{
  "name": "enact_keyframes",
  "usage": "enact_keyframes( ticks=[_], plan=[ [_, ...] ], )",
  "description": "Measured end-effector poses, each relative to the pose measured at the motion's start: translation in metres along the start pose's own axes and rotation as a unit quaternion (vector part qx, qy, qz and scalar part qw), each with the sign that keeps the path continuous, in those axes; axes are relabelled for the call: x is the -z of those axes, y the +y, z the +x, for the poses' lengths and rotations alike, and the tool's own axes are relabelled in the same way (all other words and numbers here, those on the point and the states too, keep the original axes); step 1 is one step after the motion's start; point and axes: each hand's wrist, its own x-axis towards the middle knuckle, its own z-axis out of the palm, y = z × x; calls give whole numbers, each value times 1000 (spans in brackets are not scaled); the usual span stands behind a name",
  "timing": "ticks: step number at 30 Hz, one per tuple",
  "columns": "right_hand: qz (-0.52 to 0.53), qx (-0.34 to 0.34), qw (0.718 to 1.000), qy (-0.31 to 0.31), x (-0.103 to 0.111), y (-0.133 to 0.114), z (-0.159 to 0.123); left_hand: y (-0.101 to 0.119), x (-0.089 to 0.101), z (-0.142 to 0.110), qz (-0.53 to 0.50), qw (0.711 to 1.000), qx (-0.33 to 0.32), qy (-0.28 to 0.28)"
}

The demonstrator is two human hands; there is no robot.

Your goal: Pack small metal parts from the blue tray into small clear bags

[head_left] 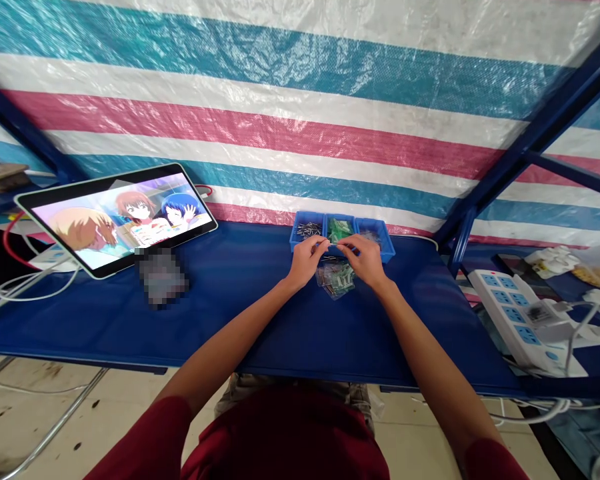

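My left hand [305,261] and my right hand [367,260] meet just in front of a row of blue bins [387,248]. Thumb and fingers of both are pinched together, fingertips close to each other. Whatever they hold is too small to make out. Behind them, the left bin holds thin dark and silvery metal parts [309,231]. Green pieces [339,229] fill the middle bin, and greyish clear items [371,235] lie in the right one. A loose pile of small clear packets [336,281] with green in them lies on the table below my hands.
A tablet [130,220] playing a cartoon leans at the left of the blue table [260,280], with a blurred-out item [163,278] before it. White cables [35,293] run at far left. At right stand a blue metal frame [520,157] and a power strip [510,307] with plugs.
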Motion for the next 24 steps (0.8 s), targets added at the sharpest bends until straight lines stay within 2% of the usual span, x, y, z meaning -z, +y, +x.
enact_keyframes(
  ticks=[4,9,11,18,24],
  plan=[
    [21,-19,999,36,0,-4,-12,3,-3,-1,-20,999,21,-13],
    [37,-63,995,74,6,-2,-18,11,-4,10,-8,994,-3,-107],
    [41,-78,993,79,6,1,-19,12,-4,13,3,992,-19,-127],
    [50,-107,993,33,2,-2,-21,4,-2,3,3,995,-60,-85],
    [34,-115,993,9,0,-4,-22,2,1,-2,-8,997,-44,-65]
  ],
)
